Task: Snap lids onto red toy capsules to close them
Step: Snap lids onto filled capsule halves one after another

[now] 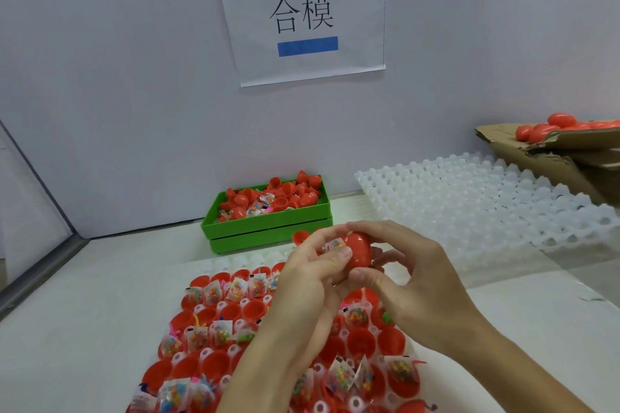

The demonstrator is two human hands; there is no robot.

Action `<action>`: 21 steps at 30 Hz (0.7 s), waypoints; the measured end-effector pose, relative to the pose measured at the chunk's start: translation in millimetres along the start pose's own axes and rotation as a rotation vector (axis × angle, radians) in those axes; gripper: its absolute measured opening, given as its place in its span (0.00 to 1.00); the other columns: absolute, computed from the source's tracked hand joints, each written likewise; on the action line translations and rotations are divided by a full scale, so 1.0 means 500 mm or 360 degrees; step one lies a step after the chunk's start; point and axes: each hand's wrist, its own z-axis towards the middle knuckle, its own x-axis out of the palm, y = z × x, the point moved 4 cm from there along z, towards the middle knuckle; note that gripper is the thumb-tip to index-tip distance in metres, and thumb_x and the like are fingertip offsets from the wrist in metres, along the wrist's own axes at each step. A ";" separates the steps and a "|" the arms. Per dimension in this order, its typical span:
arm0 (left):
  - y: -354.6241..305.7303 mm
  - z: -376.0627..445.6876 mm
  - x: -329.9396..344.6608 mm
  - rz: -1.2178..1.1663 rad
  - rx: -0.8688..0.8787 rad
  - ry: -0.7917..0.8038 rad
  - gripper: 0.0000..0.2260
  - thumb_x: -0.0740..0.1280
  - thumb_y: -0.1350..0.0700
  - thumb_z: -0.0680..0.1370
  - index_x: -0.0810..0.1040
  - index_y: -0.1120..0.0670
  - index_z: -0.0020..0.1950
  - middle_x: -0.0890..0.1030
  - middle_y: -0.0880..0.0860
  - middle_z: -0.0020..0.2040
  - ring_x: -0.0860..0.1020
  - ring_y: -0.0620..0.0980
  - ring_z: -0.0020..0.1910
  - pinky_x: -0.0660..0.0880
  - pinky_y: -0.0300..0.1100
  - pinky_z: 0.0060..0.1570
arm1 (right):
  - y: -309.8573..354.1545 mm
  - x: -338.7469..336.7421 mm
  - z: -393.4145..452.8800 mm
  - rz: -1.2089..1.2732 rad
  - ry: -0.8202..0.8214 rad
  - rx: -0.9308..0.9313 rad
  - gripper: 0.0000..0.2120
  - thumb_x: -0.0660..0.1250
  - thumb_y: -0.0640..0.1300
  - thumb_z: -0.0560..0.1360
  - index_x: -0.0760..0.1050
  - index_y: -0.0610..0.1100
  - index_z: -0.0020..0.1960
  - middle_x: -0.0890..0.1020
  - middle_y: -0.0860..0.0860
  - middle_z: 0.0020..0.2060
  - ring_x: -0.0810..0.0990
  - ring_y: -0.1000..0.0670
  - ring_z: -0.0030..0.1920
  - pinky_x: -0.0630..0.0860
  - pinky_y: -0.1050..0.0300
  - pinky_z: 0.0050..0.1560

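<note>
Capsule (358, 251), gripped by curled fingers of left hand (310, 273) and right hand (412, 273) above the filled tray (201, 350), was mid-closure; squeezing until it snaps seemed next.

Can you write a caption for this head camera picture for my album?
Two hands, left hand and right hand, press a red plastic toy capsule together.

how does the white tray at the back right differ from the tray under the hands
The back tray has bare, empty cups, while the near tray is filled with red capsule halves, many holding small toy packets. The back tray lies partly under a cardboard box; the near tray sits beneath the left hand and right hand. Both are white, translucent, egg-carton style.
</note>
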 end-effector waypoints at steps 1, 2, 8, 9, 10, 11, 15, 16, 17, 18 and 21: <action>0.001 0.001 -0.001 0.0100 0.0010 -0.0032 0.11 0.61 0.63 0.81 0.78 0.58 0.61 0.85 0.60 0.47 0.84 0.52 0.40 0.82 0.48 0.46 | 0.002 -0.002 0.001 -0.0012 -0.0026 0.0000 0.21 0.72 0.41 0.69 0.80 0.55 0.59 0.84 0.60 0.49 0.82 0.55 0.52 0.79 0.62 0.49; 0.001 0.001 -0.005 0.0276 0.0044 -0.0079 0.10 0.62 0.60 0.81 0.78 0.55 0.61 0.85 0.59 0.49 0.84 0.52 0.42 0.82 0.50 0.50 | 0.003 -0.004 0.002 -0.0009 -0.0052 0.0000 0.20 0.72 0.41 0.69 0.80 0.58 0.58 0.84 0.61 0.48 0.82 0.55 0.51 0.79 0.62 0.48; -0.023 -0.007 -0.013 0.1004 0.0461 0.0091 0.17 0.71 0.62 0.77 0.79 0.46 0.62 0.82 0.44 0.60 0.79 0.42 0.61 0.79 0.41 0.56 | -0.001 -0.011 0.007 0.0268 -0.0013 0.0187 0.27 0.70 0.32 0.74 0.82 0.68 0.46 0.87 0.56 0.44 0.85 0.54 0.46 0.80 0.64 0.49; -0.024 -0.008 -0.012 0.1009 0.0496 0.0140 0.18 0.71 0.65 0.76 0.80 0.48 0.62 0.82 0.44 0.59 0.79 0.42 0.62 0.78 0.38 0.55 | 0.000 -0.011 0.008 0.0313 0.0010 0.0221 0.27 0.69 0.31 0.75 0.82 0.68 0.45 0.87 0.55 0.44 0.85 0.54 0.47 0.80 0.64 0.49; -0.024 -0.008 -0.009 0.1019 0.0518 0.0163 0.18 0.71 0.67 0.76 0.80 0.49 0.62 0.83 0.45 0.59 0.79 0.43 0.62 0.78 0.37 0.56 | 0.000 -0.011 0.008 0.0352 0.0037 0.0243 0.27 0.68 0.31 0.75 0.83 0.67 0.45 0.87 0.55 0.44 0.85 0.54 0.48 0.80 0.65 0.49; -0.024 -0.007 -0.006 0.1039 0.0535 0.0163 0.18 0.71 0.68 0.75 0.81 0.50 0.61 0.83 0.45 0.58 0.79 0.43 0.61 0.78 0.38 0.56 | 0.000 -0.011 0.008 0.0388 0.0065 0.0266 0.26 0.68 0.31 0.76 0.84 0.65 0.45 0.87 0.54 0.45 0.85 0.54 0.48 0.79 0.65 0.49; -0.021 -0.005 -0.003 0.1168 0.0637 0.0049 0.16 0.73 0.67 0.74 0.82 0.49 0.57 0.83 0.45 0.54 0.80 0.45 0.59 0.80 0.44 0.55 | -0.008 -0.008 0.008 0.0561 0.0152 0.0396 0.12 0.68 0.41 0.74 0.85 0.56 0.50 0.87 0.50 0.47 0.85 0.50 0.51 0.81 0.60 0.52; -0.021 -0.005 -0.003 0.1214 0.0676 0.0019 0.16 0.73 0.66 0.74 0.82 0.49 0.56 0.83 0.44 0.53 0.81 0.44 0.58 0.81 0.44 0.54 | -0.013 -0.006 0.007 0.0607 0.0179 0.0433 0.10 0.68 0.44 0.74 0.85 0.52 0.52 0.87 0.49 0.48 0.85 0.49 0.51 0.81 0.59 0.52; -0.022 -0.005 -0.003 0.1253 0.0708 -0.0003 0.15 0.73 0.65 0.74 0.82 0.48 0.56 0.83 0.43 0.53 0.81 0.44 0.57 0.81 0.43 0.53 | -0.016 -0.005 0.008 0.0649 0.0195 0.0479 0.11 0.68 0.47 0.73 0.85 0.50 0.53 0.87 0.48 0.48 0.85 0.48 0.52 0.81 0.59 0.52; -0.023 -0.006 -0.002 0.1269 0.0724 -0.0016 0.15 0.73 0.64 0.75 0.82 0.48 0.57 0.84 0.43 0.52 0.81 0.43 0.57 0.81 0.41 0.52 | -0.021 -0.003 0.007 0.0676 0.0206 0.0527 0.13 0.68 0.51 0.73 0.85 0.48 0.53 0.87 0.46 0.48 0.85 0.47 0.52 0.81 0.57 0.52; -0.025 -0.005 -0.006 0.1189 0.0708 -0.0102 0.09 0.73 0.58 0.76 0.82 0.49 0.55 0.85 0.44 0.50 0.82 0.43 0.54 0.80 0.37 0.52 | -0.032 -0.001 0.008 0.0786 0.0180 0.0713 0.27 0.65 0.63 0.69 0.85 0.42 0.51 0.86 0.40 0.46 0.85 0.44 0.48 0.80 0.55 0.49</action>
